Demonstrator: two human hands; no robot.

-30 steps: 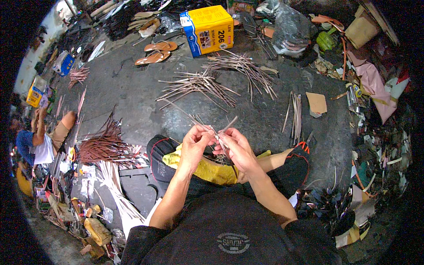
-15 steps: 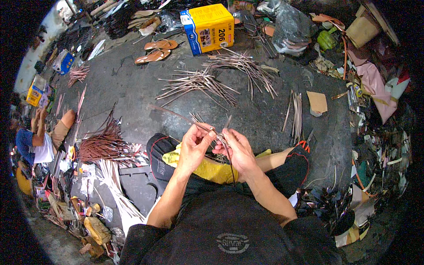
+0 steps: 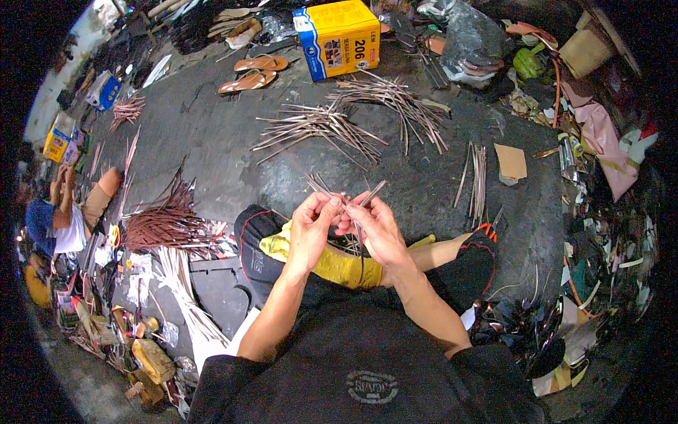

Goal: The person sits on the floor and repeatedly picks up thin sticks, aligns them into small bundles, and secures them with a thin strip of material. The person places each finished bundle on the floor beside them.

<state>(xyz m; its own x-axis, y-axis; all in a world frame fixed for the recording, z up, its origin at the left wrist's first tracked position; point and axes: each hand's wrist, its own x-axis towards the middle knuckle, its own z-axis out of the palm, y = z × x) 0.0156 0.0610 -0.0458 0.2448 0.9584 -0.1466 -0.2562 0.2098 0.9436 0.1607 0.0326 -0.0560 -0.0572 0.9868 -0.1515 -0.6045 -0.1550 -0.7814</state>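
Observation:
Both hands meet over my lap, pinching thin brown strips that cross between the fingers. My left hand (image 3: 313,225) is closed on them with the thumb on top. Its fingertips touch those of my right hand (image 3: 374,230), which is also closed. Several strip ends (image 3: 320,185) poke out beyond the left fingers, and another short bundle (image 3: 373,192) sticks out past the right. One dark strip (image 3: 361,256) hangs down between the palms. The exact crossing point is hidden by my fingers. Beneath lies a yellow cloth (image 3: 335,270) across my crossed legs.
Ahead lie two loose piles of strips (image 3: 321,132) (image 3: 406,106), a yellow-blue box (image 3: 339,39) and sandals (image 3: 248,81). At right are a strip bundle (image 3: 478,180), orange-handled tool (image 3: 489,230) and cardboard piece (image 3: 510,162). Reddish-brown strips (image 3: 159,226) lie left; another person (image 3: 60,215) sits beyond.
The long strip that reached out to the far left past my left hand no longer extends there. A short bundle now shows beyond my right fingers. The hands have stayed close together.

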